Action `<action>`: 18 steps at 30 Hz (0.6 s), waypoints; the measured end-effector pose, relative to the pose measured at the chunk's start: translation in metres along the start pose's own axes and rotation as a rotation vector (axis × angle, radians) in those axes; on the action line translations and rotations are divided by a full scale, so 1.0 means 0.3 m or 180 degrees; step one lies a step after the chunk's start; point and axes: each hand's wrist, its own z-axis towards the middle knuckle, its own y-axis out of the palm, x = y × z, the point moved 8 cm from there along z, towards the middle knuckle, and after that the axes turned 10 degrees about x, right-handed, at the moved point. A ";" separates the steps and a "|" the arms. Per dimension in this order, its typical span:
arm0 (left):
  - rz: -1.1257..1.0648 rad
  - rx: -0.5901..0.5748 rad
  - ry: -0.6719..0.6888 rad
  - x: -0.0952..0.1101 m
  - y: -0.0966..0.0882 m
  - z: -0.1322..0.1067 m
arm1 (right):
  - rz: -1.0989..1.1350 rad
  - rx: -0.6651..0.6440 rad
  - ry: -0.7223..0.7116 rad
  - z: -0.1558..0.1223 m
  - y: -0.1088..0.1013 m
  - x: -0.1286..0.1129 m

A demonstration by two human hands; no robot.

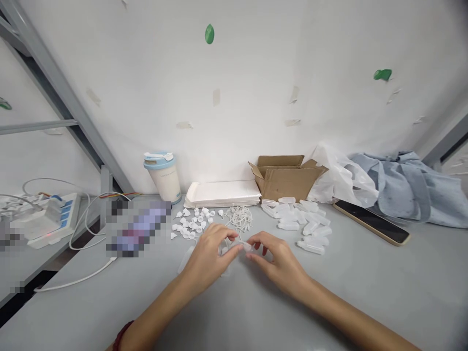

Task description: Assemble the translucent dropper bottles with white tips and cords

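Note:
My left hand and my right hand meet at the middle of the grey table. Between their fingertips is a small translucent plastic bottle, pinched from both sides. A thin white cord appears close to its left end; whether it is attached I cannot tell. Just beyond the fingers lies a tangle of white cords. Small white caps are scattered to the left of it. More translucent bottles form a loose pile to the right. Other translucent pieces lie partly hidden behind my left hand.
Along the wall stand a lidded cup, a stack of white packets, an open cardboard box and a white plastic bag. A phone lies before a blue cloth bag. A white cable and a power strip are left.

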 end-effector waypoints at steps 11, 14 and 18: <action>0.0017 -0.0302 0.1134 0.111 0.021 -0.044 | 0.1677 -0.0233 0.1245 0.001 0.048 0.071; 0.0188 -0.0572 0.1175 0.112 0.053 -0.062 | 0.1911 -0.0297 0.1413 -0.006 0.059 0.073; 0.0375 -0.0643 0.1221 0.108 0.068 -0.064 | 0.2009 -0.0323 0.1522 -0.013 0.063 0.069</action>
